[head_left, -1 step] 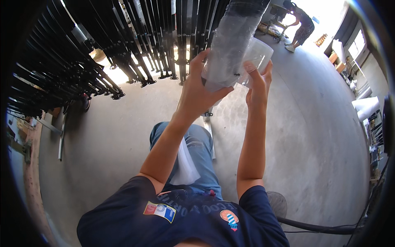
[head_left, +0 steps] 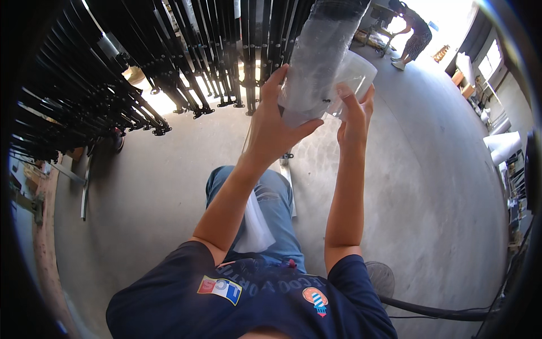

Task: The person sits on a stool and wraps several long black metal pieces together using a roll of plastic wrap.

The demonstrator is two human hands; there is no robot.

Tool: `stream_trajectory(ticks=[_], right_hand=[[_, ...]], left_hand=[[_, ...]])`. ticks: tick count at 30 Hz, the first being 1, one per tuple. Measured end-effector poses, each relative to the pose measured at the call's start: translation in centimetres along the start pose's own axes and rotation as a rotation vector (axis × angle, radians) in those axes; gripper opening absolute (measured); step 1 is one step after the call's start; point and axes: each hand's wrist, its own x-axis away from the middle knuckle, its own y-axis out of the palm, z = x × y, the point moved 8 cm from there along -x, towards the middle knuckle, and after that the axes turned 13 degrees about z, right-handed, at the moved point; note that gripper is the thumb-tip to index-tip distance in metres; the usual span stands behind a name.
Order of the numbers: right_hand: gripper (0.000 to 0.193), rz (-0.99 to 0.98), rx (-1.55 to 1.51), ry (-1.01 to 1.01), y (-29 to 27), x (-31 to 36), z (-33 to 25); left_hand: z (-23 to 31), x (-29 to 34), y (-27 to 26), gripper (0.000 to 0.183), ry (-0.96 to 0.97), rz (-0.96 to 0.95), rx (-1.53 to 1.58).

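A long bundle (head_left: 319, 59) wrapped in translucent plastic film hangs or stands before me, dark towards its top. My left hand (head_left: 272, 116) is closed around its lower end, thumb in front and most fingers hidden behind. Against the bundle's right side is a roll of clear plastic film (head_left: 360, 69). My right hand (head_left: 355, 110) grips that roll, its thumb pressed on the near face. Across my thigh lies a strip of whitish film (head_left: 257, 229).
Rows of black metal bars (head_left: 192, 56) hang at the upper left. Behind, to the right, a person (head_left: 416, 34) bends over a bench (head_left: 375, 31). White rolls (head_left: 502, 147) lie along the right wall. A round grey base (head_left: 379, 279) and a black hose (head_left: 429, 309) sit at lower right.
The film roll has shifted very slightly to the right. My left thumb has moved a little to the right and up along the bundle's end.
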Motion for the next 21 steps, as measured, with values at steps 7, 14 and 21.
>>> stream_trajectory(ticks=[7,14,21], right_hand=[[0.081,0.181,0.028,-0.172,-2.2,2.0,-2.4],[0.079,0.207,0.107,-0.296,-3.0,2.5,-5.1],[0.083,0.134,0.156,-0.375,-1.7,1.8,-7.4]], left_hand=[[2.5,0.8,0.6,0.079,0.187,0.249,-0.136],[1.7,0.6,1.0,0.065,0.039,0.336,-0.124],[0.6,0.9,0.5,0.065,0.15,-0.022,0.059]])
